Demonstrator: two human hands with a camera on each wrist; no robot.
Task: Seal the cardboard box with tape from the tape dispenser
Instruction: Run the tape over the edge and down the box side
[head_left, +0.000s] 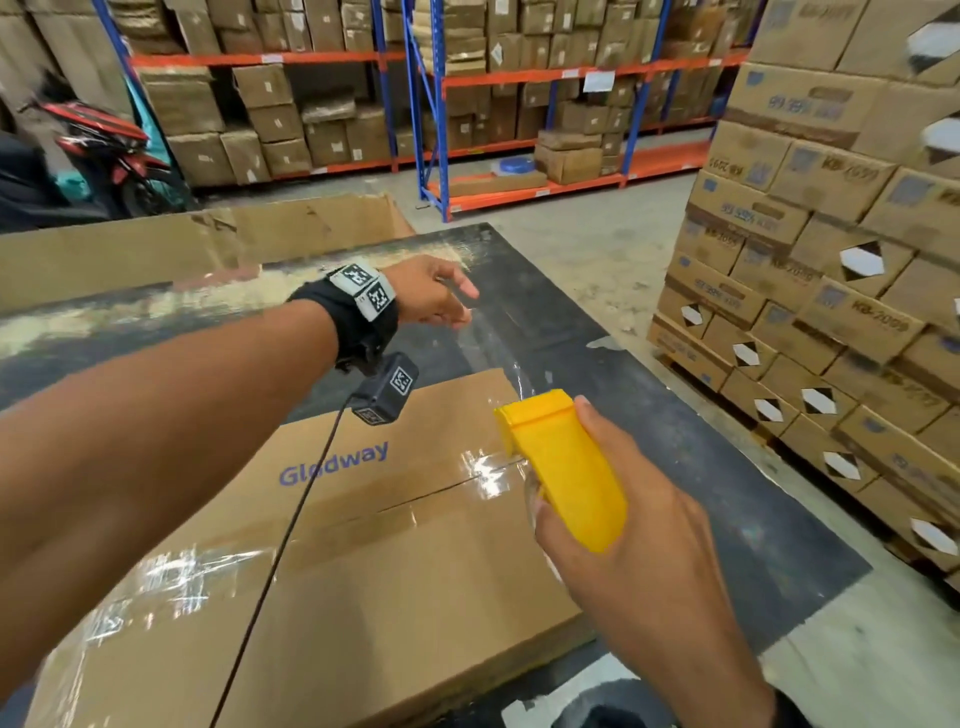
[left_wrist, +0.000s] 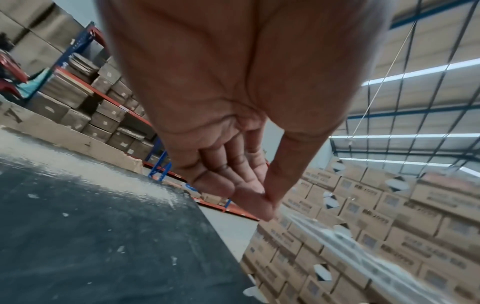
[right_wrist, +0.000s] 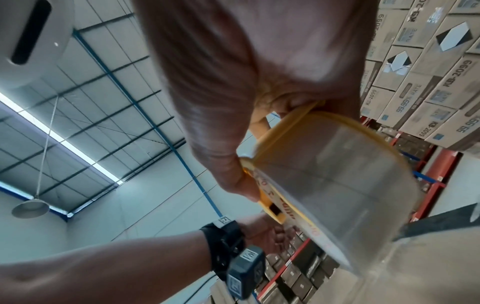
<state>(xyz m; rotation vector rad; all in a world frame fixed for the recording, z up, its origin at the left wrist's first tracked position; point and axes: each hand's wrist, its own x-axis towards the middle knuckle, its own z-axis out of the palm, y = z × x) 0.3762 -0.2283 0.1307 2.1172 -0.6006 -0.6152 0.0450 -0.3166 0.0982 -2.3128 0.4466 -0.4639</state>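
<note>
The left hand (head_left: 434, 296) is held out above the black table (head_left: 649, 415) in the middle of the head view, thumb and fingertips pinched on the free end of a strip of clear tape (head_left: 498, 348); in the left wrist view the strip (left_wrist: 363, 253) is seen running away from the pinch toward the lower right. The right hand (head_left: 618, 540) is wrapped around a yellow tape dispenser (head_left: 566, 467), raised just over the far right corner of the cardboard box (head_left: 363, 571). The tape is stretched between the two hands (taut, by the look of it). The box is laid flat across the lower centre of the frame, its centre seam already covered with glossy tape, and "Gledway" is printed on it in blue. Stacked cartons (head_left: 831, 260) at the right are marked "KB-2099".
</note>
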